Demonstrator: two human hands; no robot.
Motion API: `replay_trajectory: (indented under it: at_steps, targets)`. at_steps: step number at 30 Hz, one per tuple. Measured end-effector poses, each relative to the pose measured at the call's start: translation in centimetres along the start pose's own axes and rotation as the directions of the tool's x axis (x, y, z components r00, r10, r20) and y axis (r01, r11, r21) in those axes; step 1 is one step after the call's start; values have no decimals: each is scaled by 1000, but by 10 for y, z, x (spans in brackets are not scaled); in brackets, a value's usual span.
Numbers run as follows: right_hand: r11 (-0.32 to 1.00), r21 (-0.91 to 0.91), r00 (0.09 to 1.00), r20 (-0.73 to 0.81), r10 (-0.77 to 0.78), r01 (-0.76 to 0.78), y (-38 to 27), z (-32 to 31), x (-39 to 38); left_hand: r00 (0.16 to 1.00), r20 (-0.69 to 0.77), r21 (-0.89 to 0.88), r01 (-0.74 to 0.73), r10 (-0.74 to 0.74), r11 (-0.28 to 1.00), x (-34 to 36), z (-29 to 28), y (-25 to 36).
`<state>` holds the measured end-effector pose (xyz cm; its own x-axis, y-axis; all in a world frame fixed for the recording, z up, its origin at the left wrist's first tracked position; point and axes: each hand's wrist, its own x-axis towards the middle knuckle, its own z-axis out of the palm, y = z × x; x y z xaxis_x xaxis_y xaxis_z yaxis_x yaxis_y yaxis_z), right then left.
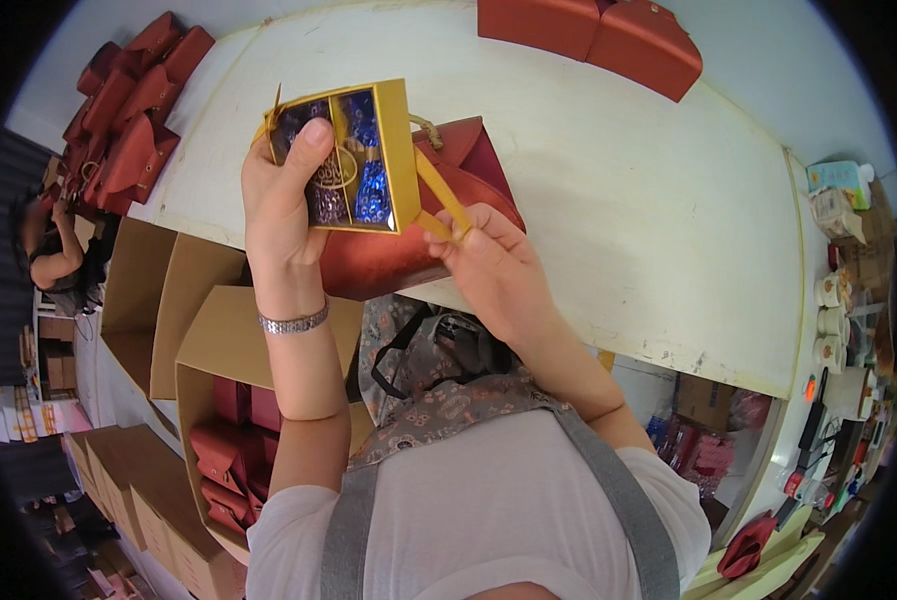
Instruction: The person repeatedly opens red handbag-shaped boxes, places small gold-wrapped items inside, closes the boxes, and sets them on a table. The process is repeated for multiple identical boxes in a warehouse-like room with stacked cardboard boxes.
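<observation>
Above a pale table (668,230): left hand (283,190) gripping a gold candy box (353,155) upright, window facing the camera; right hand (493,265) pinching the gold ribbon (443,200) slanting down from the box's right edge, over a red bag (468,160).

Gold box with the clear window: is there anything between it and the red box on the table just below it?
Nothing visible. The left hand holds the gold box directly over the red box, and the right hand pinches its gold ribbon beside them.
</observation>
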<state>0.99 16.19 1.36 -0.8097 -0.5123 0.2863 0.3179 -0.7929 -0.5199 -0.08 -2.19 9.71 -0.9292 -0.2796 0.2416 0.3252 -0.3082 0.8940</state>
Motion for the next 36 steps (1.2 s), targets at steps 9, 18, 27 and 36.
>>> replay_trajectory:
  at_steps: [9, 18, 27, 36]
  targets:
    - [965, -140, 955, 228, -188, 224, -5, -3, 10, 991, -1, -347, 129, -137, 929, -23, -13, -20]
    - [964, -199, 961, 243, -128, 179, 2, -4, 10, 959, 257, -676, 269, -123, 686, -28, -14, -21]
    - [1000, 2, 996, 89, -13, 13, 9, -6, 9, 934, 244, -746, 352, -260, 566, -24, -18, -14]
    - [998, 12, 998, 4, -58, 58, 16, 0, 10, 988, -106, -313, 74, -112, 947, -20, -11, -36]
